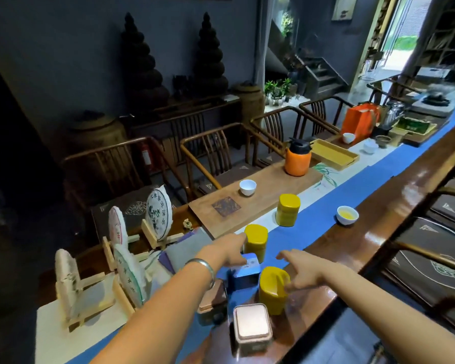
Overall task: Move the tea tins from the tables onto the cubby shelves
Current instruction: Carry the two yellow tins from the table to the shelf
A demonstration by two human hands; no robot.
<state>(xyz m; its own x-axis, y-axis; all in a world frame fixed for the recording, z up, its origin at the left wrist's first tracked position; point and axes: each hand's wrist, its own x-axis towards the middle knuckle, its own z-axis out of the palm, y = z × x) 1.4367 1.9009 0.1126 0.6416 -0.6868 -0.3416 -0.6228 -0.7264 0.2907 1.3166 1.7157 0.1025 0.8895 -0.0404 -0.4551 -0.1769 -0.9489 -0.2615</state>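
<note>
Several tea tins stand on a blue runner (313, 227) on the long table. My left hand (229, 252) reaches out over a blue tin (243, 277), its fingers spread on the lid and one fingertip touching the yellow tin (256, 241) behind it. My right hand (304, 271) is open, its thumb against the side of a nearer yellow tin (272, 290). A third yellow tin (288, 210) stands farther off. Closest to me is a brown tin with a pink lid (251, 327); another brown tin (212, 302) is partly hidden under my left wrist. Cubby shelves (452, 35) show at the far top right.
Round tea cakes on wooden stands (158, 214) line the table's left end. On the wooden tray (260, 203) are a white cup (248, 187) and an orange flask (298, 160). A cup of tea (347, 215) sits at right. Wooden chairs (210, 156) flank both sides.
</note>
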